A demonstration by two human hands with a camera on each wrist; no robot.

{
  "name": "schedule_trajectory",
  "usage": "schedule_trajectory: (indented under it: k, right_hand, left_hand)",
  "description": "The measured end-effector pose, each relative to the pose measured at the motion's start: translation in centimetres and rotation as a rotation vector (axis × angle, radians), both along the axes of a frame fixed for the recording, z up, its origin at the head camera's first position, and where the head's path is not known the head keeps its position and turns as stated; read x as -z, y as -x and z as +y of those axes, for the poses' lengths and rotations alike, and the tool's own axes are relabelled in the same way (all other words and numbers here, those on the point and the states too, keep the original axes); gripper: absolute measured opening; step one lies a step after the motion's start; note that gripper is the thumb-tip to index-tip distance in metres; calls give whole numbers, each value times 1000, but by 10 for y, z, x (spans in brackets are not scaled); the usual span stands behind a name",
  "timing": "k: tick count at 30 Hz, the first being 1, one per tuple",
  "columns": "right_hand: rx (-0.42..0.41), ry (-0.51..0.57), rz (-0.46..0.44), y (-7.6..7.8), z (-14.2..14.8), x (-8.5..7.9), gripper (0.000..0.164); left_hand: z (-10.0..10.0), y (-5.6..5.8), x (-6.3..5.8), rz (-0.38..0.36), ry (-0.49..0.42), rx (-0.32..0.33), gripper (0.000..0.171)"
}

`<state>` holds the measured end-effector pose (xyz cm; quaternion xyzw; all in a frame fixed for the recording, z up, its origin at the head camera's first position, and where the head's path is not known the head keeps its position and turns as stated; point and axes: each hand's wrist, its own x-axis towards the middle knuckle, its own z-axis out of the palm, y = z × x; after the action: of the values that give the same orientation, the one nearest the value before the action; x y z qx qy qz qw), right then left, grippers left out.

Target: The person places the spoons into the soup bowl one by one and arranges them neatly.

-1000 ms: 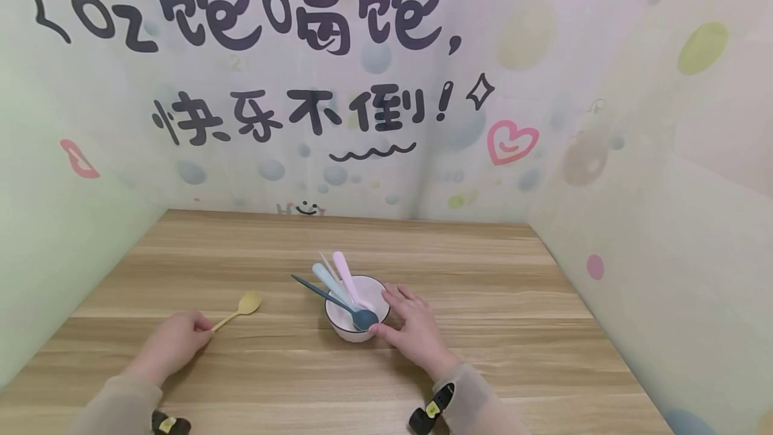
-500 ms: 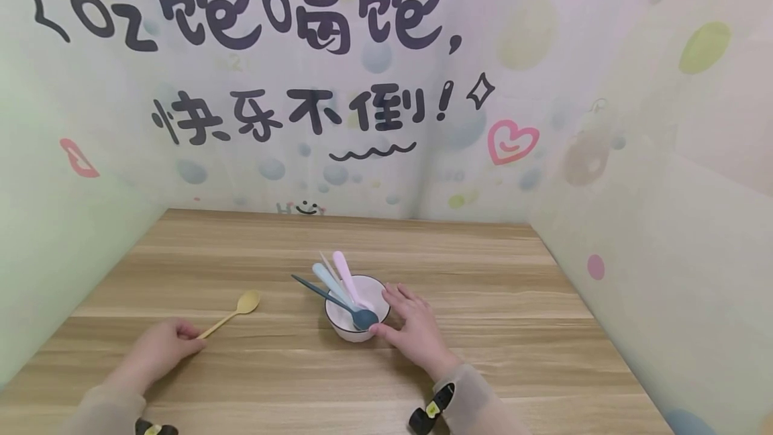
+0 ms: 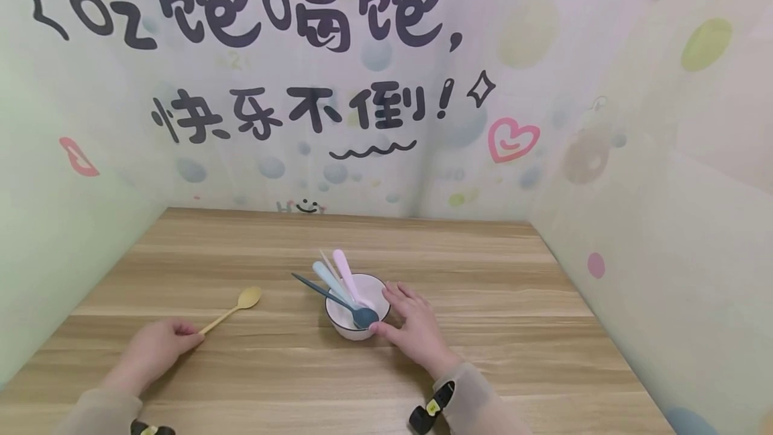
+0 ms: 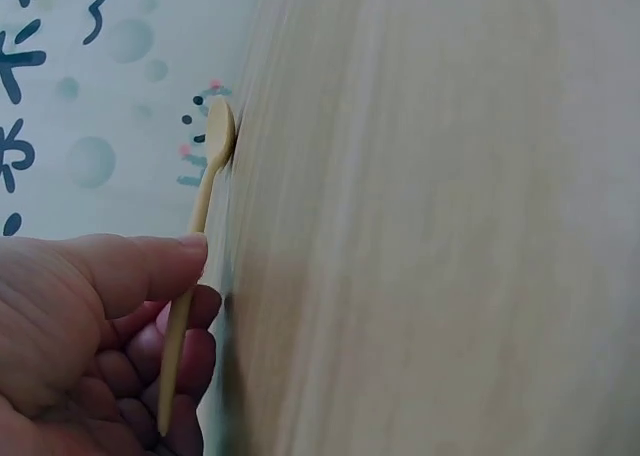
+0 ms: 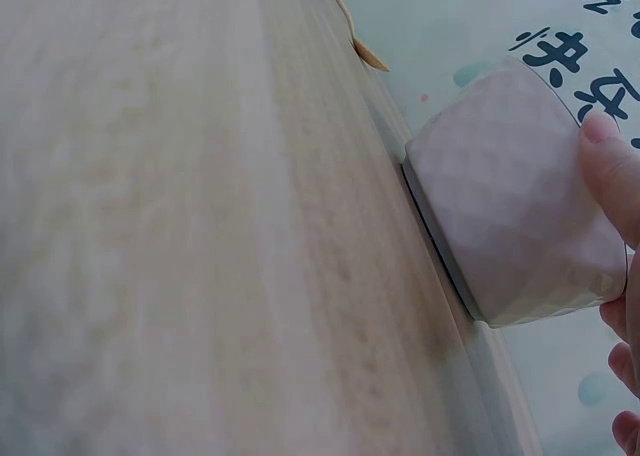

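Note:
In the head view a yellow spoon [image 3: 249, 298] points away to the right, low over or on the tabletop. My left hand [image 3: 158, 349] pinches its handle between thumb and fingers; the left wrist view shows the handle's end [image 4: 168, 401] running back across the curled fingers. A white bowl [image 3: 356, 334] with a dark rim stands upright near the middle. My right hand [image 3: 418, 329] holds the bowl's right side, thumb at the rim. Inside lean a dark blue spoon [image 3: 364, 317], a light blue handle [image 3: 328, 276], a pink handle [image 3: 341, 267] and a thin pale handle, their lower ends partly hidden.
The wooden table [image 3: 483, 274] is bounded by a printed back wall [image 3: 386, 173] and by walls on the left and right. Dark devices are strapped to both wrists, including the right wrist camera [image 3: 431, 409].
My left hand has shifted left and a little nearer to me, and more of the yellow spoon's handle shows. My right hand and the bowl have stayed in place.

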<state>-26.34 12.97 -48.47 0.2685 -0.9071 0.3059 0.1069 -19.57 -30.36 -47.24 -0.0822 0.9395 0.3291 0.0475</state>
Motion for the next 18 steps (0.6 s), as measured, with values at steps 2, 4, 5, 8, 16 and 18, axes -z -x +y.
schedule_trajectory:
  k: [2,4,5,8,16,18]
  right_hand:
    - [1,0,2,0,0,1,77]
    - [3,0,3,0,0,1,77]
    - [3,-1,6,1,0,1,77]
    - [5,-4,10,1,0,1,77]
    - [1,-4,-10,1,1,0,78]
    - [-2,-1,-14,0,1,0,78]
  left_hand:
    - [0,1,-1,5,6,5,35]
    - [1,2,-2,12,7,8,35]
    - [1,1,-3,19,7,10,34]
    - [2,1,-7,43,14,15,33]
    - [4,-3,-25,114,14,11,41]
    - [5,-3,-30,131,15,17,42]
